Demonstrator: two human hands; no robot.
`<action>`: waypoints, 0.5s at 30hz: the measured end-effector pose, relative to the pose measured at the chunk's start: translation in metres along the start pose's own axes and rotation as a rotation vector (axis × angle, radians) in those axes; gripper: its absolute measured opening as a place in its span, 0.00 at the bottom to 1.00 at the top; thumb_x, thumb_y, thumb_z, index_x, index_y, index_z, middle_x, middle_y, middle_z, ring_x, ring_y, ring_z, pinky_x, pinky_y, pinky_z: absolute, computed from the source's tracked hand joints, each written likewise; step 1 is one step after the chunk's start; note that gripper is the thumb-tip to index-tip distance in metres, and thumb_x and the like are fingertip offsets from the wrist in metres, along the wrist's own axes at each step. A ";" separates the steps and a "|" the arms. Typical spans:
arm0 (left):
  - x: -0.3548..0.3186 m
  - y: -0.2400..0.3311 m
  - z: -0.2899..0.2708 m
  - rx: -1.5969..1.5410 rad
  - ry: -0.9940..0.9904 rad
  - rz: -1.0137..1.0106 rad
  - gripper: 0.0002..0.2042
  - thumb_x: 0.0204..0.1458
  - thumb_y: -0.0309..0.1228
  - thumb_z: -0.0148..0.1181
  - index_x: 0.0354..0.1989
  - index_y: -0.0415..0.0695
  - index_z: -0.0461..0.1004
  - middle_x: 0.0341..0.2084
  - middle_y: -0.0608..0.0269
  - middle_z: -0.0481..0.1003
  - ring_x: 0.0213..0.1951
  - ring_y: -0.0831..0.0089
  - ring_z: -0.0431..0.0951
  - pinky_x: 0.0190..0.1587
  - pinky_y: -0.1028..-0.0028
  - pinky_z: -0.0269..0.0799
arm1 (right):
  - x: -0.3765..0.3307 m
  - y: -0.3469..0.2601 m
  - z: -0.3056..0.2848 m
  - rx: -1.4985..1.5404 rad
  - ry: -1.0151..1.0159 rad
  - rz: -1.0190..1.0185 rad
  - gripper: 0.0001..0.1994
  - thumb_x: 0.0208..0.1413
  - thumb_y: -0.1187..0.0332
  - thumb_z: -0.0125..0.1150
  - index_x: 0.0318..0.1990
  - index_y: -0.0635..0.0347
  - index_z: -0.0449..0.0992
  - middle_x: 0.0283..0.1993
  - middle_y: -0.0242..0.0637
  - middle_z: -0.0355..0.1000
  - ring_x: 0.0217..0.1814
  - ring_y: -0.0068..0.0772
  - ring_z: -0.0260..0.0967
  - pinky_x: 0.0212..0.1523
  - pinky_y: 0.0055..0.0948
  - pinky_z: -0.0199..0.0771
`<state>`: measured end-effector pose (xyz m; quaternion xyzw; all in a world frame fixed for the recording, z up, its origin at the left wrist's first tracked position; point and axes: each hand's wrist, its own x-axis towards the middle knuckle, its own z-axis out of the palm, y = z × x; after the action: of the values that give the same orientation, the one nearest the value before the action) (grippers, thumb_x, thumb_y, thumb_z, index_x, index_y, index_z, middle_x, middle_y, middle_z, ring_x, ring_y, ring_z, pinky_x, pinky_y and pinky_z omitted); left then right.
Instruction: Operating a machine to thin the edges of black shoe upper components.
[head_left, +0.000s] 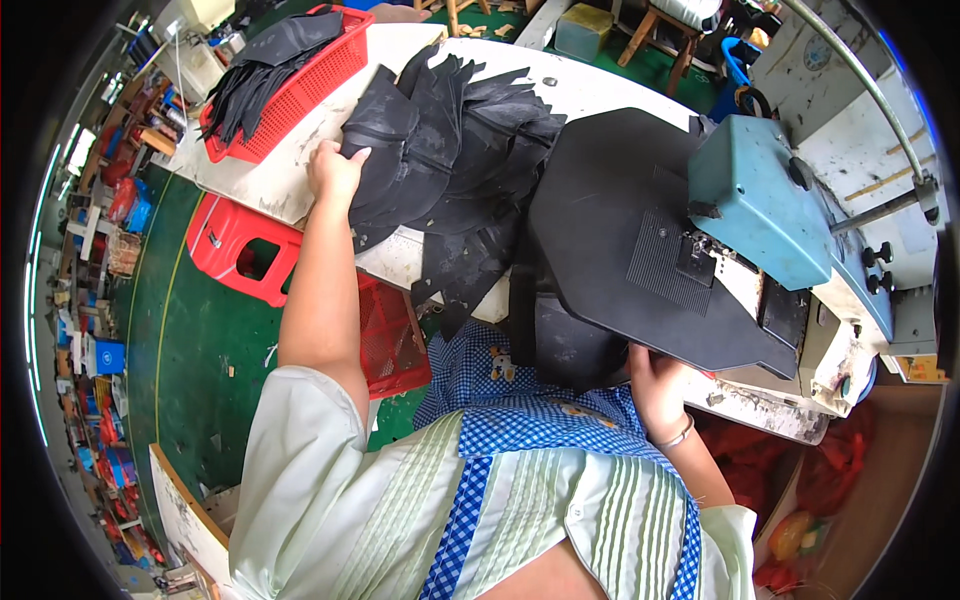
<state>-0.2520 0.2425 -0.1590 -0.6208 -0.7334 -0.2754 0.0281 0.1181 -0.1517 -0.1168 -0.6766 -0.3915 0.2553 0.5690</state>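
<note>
A loose, fanned heap of black leather-like cut pieces covers the middle of the white table. My left hand is at the heap's left edge, thumb on top, its fingers closed round the rim of a curved black piece. To the right stands a blue-green machine head over a broad black work plate. Below the plate's near edge, my right hand is beside a black piece hanging over my lap. The plate covers part of those fingers, so their grip is unclear.
A red basket of stacked black pieces stands at the table's far left. Below are a red plastic stool and a red crate. A curved metal rod arches beside the machine. Red bags lie at the lower right.
</note>
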 end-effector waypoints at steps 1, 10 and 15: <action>-0.010 0.020 -0.012 0.056 0.157 0.139 0.24 0.42 0.42 0.81 0.37 0.39 0.76 0.37 0.49 0.80 0.42 0.50 0.80 0.48 0.57 0.75 | -0.001 -0.004 -0.006 -0.001 0.021 0.008 0.05 0.58 0.81 0.65 0.40 0.67 0.76 0.26 0.35 0.73 0.20 0.25 0.70 0.24 0.26 0.72; -0.128 0.137 -0.192 -1.579 -0.574 0.049 0.24 0.56 0.18 0.66 0.62 0.33 0.69 0.53 0.54 0.78 0.51 0.67 0.80 0.57 0.67 0.76 | 0.009 -0.063 -0.038 -0.540 -0.082 -1.146 0.17 0.44 0.76 0.78 0.43 0.65 0.79 0.35 0.41 0.78 0.27 0.35 0.75 0.27 0.28 0.76; -0.223 0.171 -0.197 -1.570 -0.985 0.090 0.26 0.62 0.21 0.61 0.67 0.35 0.61 0.57 0.58 0.74 0.58 0.73 0.73 0.64 0.70 0.66 | 0.044 -0.116 -0.017 -0.750 -0.176 -1.162 0.24 0.40 0.68 0.60 0.48 0.67 0.82 0.51 0.50 0.76 0.46 0.41 0.77 0.45 0.33 0.79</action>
<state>-0.1019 -0.0306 -0.0147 -0.5366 -0.2411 -0.3969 -0.7045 0.1293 -0.1200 0.0037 -0.4851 -0.7965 -0.1889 0.3075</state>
